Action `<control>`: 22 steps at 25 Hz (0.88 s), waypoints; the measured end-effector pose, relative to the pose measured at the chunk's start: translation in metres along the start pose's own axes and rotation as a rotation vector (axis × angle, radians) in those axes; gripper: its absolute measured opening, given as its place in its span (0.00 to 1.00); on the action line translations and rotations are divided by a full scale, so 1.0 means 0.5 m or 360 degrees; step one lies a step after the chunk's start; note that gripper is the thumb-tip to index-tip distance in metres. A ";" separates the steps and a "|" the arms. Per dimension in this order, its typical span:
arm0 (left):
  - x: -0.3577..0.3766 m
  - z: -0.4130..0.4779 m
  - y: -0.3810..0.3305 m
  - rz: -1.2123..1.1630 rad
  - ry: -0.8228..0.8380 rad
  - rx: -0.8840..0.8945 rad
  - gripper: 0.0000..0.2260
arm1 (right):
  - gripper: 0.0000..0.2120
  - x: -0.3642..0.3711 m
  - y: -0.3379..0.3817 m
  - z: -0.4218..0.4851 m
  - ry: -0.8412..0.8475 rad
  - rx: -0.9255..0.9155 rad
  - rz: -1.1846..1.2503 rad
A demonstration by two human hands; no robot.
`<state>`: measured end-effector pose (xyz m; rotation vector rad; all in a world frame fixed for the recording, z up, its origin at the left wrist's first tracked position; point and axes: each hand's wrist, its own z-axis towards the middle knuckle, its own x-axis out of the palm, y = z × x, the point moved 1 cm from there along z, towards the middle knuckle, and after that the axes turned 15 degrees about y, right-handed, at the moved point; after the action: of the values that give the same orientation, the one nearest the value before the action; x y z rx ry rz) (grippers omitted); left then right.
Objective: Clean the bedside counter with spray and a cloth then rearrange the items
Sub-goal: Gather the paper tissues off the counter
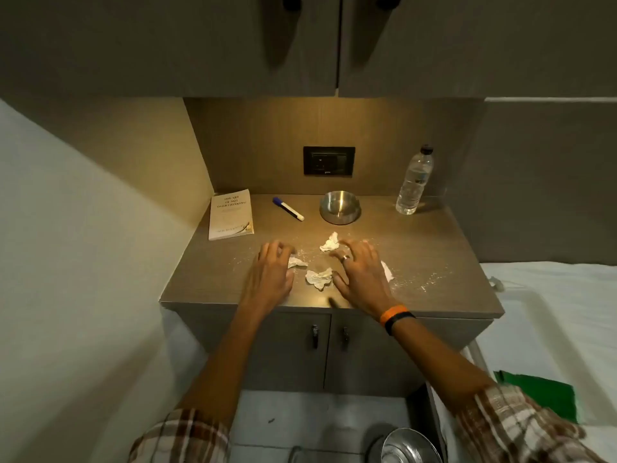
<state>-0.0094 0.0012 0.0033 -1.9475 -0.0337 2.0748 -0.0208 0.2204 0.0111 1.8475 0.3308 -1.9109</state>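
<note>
Both hands open — left [272,272], right [359,272] — over the tissues [320,278]; clearing litter first, gather them next.

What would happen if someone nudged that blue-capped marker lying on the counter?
The marker lies flat on its side on the smooth counter, so its round barrel would probably roll. It looks small and likely light, so it should lift easily. Its plastic body seems stiff, not floppy.

Counter [417,262] — book [231,214], marker [287,208], bowl [340,207], bottle [414,182].
</note>
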 end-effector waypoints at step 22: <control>0.135 0.132 0.063 -0.0533 0.0167 -0.0069 0.19 | 0.12 0.127 -0.038 0.270 0.0188 0.0587 0.0237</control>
<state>-0.0830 -0.0015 -0.0638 -1.9183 -0.3595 1.7681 -0.1479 0.1627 -0.0448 2.1555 -0.1318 -1.8576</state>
